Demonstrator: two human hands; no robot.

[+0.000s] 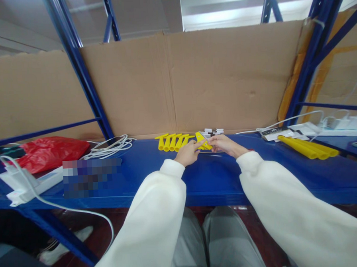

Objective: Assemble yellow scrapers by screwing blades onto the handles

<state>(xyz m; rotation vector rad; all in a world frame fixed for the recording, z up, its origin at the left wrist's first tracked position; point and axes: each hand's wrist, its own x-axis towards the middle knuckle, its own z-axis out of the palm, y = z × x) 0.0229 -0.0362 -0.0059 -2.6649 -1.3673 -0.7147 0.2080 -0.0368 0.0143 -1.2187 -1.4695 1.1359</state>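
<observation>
Head view: both hands (207,148) touch a smooth, angular yellow piece (200,138).

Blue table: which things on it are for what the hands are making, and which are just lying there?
Probably for the job:
- yellow plastic piece at the left hand and right hand
- row of yellow plastic tubes

Probably just lying about:
- red plastic bag
- coiled white cable

Bare blue tabletop (213,179) nearest the person, below both hands: open. Beyond them, cardboard panel (223,79) blocks forward passage; yellow tubes (173,143) obstruct beside left hand (188,152).
</observation>
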